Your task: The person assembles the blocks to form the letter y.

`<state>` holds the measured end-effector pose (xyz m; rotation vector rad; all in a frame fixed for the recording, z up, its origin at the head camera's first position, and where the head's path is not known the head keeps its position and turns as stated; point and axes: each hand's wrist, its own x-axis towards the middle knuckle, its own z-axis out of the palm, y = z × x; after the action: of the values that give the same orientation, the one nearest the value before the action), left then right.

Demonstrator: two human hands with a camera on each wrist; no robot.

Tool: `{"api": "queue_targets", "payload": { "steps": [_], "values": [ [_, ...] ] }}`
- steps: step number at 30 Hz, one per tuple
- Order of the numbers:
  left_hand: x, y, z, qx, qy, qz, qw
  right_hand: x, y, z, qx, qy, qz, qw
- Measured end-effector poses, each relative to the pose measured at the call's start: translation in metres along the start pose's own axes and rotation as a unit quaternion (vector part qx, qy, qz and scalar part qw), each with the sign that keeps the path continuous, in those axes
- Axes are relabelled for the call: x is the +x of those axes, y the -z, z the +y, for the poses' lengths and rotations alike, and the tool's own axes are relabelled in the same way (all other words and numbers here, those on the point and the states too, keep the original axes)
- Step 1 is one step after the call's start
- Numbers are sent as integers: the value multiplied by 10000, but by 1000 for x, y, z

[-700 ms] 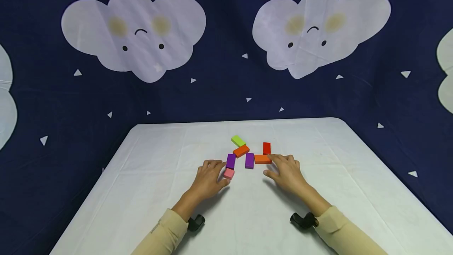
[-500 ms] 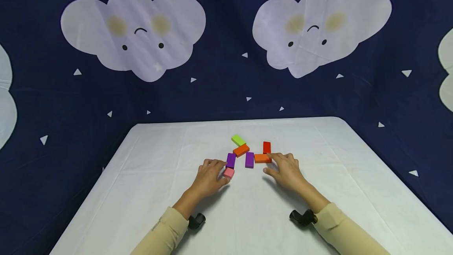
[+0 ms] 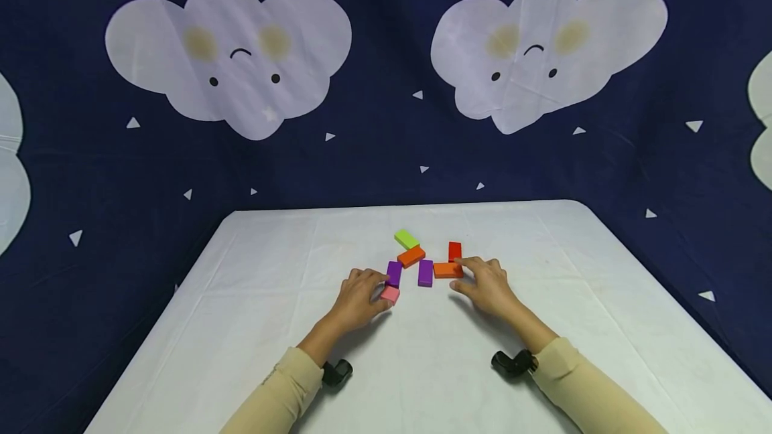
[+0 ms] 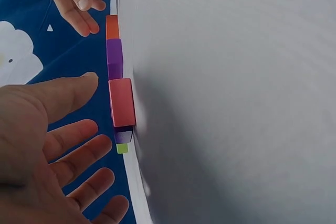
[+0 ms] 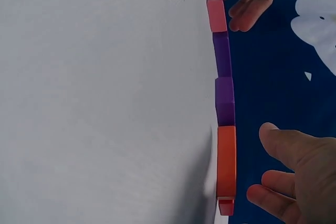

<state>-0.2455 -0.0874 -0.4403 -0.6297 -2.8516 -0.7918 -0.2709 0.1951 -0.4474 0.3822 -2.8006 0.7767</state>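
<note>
Covering the desk [image 3: 253, 327] is a white, faintly creased cloth, and behind it hangs a dark blue backdrop [image 3: 386, 153] printed with pale smiling clouds and small white triangles.

Seven flat blocks lie near the middle of the desk: one pink, two purple, two orange, one green and one red. Two hands reach in from cream sleeves, each wrist carrying a small black camera.

From the left, the left hand [image 3: 356, 300] rests on the cloth with relaxed, slightly spread fingers, a wide grip holding nothing. Its fingertips sit just beside the pink block [image 3: 390, 295], which lies at the near end of the left purple block [image 3: 394, 274]; whether the fingers actually touch either one cannot be told from the head view. In the left wrist view the fingers are spread clear of the pink block [image 4: 122, 102].

Further back, an angled orange block [image 3: 411, 256] meets the far end of that purple block, with the green block [image 3: 407, 239] just behind it. The second purple block [image 3: 425, 272] lies in the middle, between the two hands.

To its right the flat orange block [image 3: 447, 270] lies crosswise, with the red block [image 3: 455, 251] behind it. The right hand [image 3: 488, 286] lies with loosely extended fingers, gripping nothing; its fingertips reach the right end of this orange block, apparently touching it.
</note>
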Motion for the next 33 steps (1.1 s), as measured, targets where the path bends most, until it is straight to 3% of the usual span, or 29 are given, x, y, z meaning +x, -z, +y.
{"api": "queue_targets", "payload": {
  "steps": [33],
  "values": [
    [12,-9,-5,-381,161,162,9990,15,-9,16,257,-278,-215,9991]
  ]
}}
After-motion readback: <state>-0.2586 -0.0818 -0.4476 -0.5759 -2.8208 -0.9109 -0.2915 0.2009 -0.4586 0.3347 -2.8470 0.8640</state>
